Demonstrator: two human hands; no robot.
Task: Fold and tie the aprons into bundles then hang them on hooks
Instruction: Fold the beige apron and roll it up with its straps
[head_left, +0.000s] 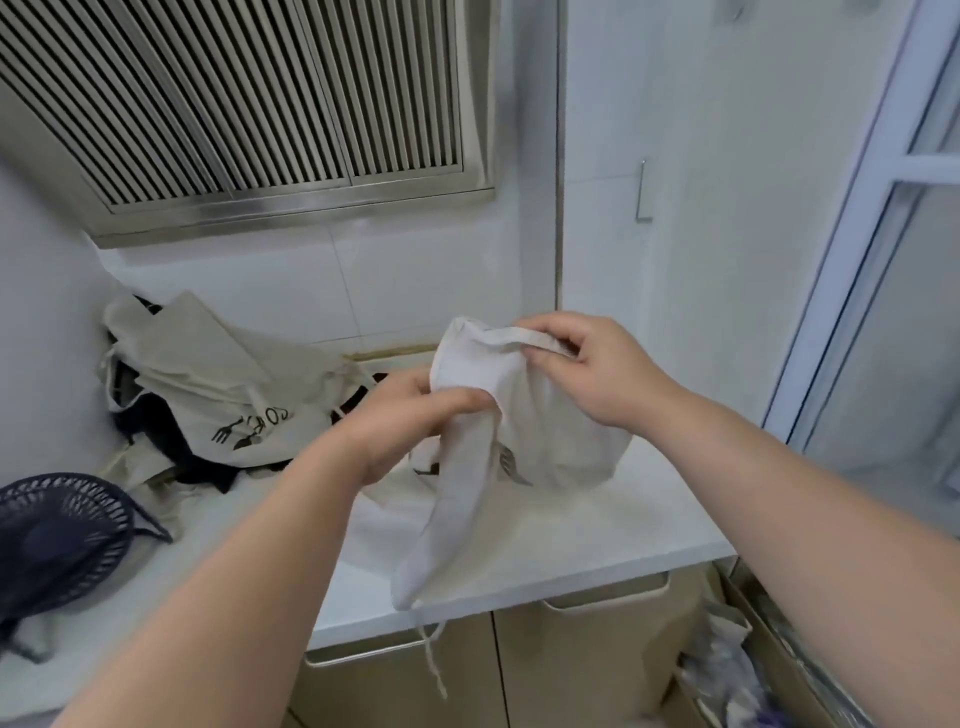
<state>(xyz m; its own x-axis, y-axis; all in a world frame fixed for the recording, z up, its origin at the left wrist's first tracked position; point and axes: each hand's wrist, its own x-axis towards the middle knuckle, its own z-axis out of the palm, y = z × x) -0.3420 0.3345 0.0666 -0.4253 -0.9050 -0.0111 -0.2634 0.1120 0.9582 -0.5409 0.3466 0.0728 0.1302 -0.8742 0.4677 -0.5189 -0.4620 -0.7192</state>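
Observation:
A cream apron (550, 431) with a dark print is bunched up above the white counter (545, 545), held between both hands. My left hand (410, 415) grips a folded band of its cloth, which hangs down past the counter's front edge. My right hand (587, 369) pinches the apron's strap at the top of the bundle. A thin tie string (434, 660) dangles below the counter edge. A heap of other cream and dark aprons (208, 384) lies on the counter at the back left.
A dark blue table fan (57, 540) lies on the counter at the left. A louvred metal vent (249, 98) fills the wall above. Beige cabinet doors (571, 654) are below the counter. A white framed glass door (883, 291) stands at the right, with a box of bags (727, 670) at its foot.

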